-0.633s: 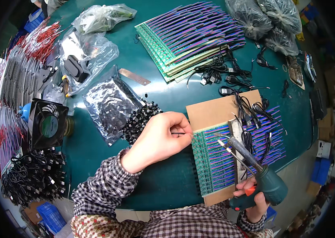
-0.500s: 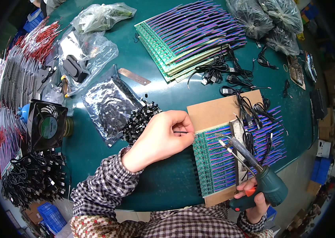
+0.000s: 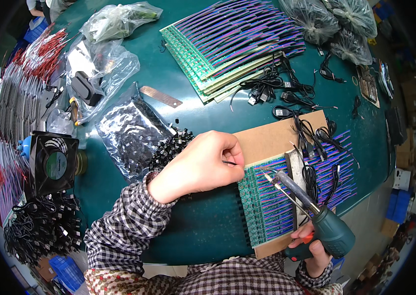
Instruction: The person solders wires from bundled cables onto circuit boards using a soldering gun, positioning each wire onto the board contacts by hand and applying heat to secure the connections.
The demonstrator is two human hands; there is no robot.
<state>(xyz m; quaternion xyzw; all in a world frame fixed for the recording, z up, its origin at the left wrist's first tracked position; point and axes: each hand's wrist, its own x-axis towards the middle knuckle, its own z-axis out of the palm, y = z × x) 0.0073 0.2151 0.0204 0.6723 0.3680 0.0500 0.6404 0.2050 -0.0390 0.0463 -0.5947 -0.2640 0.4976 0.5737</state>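
Fingers of the left hand (image 3: 199, 166) curl into a loose fist, so only the tip of a thin dark wire (image 3: 229, 162) shows where thumb and forefinger pinch it; the rest of the wire is hidden in the palm. The right hand (image 3: 311, 246) is mostly covered by the green soldering gun (image 3: 316, 216) it grips firmly, and its wrist runs off near the lower edge. The gun's metal tip (image 3: 265, 173) rests over the near-left corner of the green circuit board (image 3: 277, 201), just right of the pinched wire, tip and wire close but whether they touch is hard to tell. The board lies on a brown cardboard sheet (image 3: 272, 140), partly hidden by black cables (image 3: 316, 147) trailing over its far side. Left of the board, bare green table (image 3: 193, 226) gives open room under the left forearm as far as the near table edge. Further left of the board sits a clear bag of small black parts (image 3: 129, 130), and beyond it a black fan (image 3: 53, 160). Behind the board, across a strip of table, a stack of boards (image 3: 232, 44) fans out. The far left rim of the table is crowded with bundled wires, blurred and bent by the lens.
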